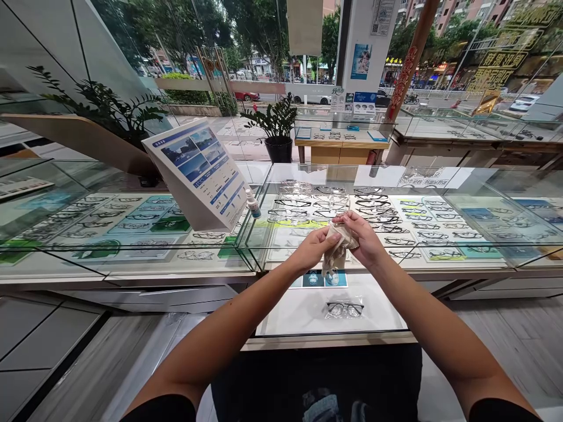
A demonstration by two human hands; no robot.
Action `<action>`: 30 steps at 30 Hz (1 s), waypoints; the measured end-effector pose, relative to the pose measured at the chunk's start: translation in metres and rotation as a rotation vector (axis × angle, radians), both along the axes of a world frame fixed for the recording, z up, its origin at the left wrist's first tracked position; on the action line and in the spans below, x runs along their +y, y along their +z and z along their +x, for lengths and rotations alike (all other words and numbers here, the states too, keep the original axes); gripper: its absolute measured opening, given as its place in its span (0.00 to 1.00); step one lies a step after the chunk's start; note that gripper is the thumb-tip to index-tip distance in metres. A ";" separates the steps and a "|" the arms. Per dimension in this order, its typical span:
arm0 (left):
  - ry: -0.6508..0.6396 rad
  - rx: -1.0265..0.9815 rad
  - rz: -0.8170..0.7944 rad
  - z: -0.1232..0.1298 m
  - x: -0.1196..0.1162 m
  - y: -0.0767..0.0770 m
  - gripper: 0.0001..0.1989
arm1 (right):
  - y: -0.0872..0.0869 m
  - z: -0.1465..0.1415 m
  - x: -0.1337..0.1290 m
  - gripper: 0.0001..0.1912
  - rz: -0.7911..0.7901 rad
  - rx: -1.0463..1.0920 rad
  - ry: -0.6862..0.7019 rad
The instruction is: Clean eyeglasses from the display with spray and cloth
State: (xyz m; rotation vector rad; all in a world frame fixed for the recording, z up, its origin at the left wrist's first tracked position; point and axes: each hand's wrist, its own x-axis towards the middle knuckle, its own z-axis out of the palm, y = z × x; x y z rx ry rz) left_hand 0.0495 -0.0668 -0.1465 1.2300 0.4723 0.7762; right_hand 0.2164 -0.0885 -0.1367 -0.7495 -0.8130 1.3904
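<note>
Between my two hands, above the glass counter, is a crumpled beige cloth (335,259). My left hand (315,249) pinches its left side, thumb on top. The fingers of my right hand (361,235) are closed on its upper right part. Whether anything is wrapped inside the cloth cannot be made out. Below my hands, a pair of dark-framed glasses (345,309) in a clear plastic bag lies on the white pull-out surface (285,313).
Rows of eyeglass frames (292,203) fill the glass display case (440,271). A small spray bottle (253,205) stands on the glass to the left, beside a tilted printed sign (206,176). Behind are a potted plant (278,146) and another display counter (343,140).
</note>
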 end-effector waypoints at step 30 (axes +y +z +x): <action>0.201 -0.028 0.004 0.005 -0.011 0.005 0.32 | -0.004 -0.020 -0.008 0.23 0.024 0.055 0.035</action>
